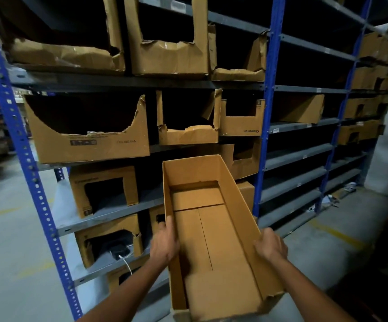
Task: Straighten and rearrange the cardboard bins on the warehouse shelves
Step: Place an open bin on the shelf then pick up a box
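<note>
A white cable (126, 261) and dark device (118, 248) lie on a low shelf.

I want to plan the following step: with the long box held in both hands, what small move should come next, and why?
Probably push the long box forward toward the shelf. The left hand and right hand hold its side walls, its far end already points at the rack, and the box is out in front of the rack, not resting on a shelf.

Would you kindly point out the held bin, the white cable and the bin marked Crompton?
Held bin (211, 240): head view, on its inner floor, between the two hands.
White cable (127, 263): head view, on the strand hanging from a low bin.
Crompton bin (241, 126): head view, on its front panel.
</note>
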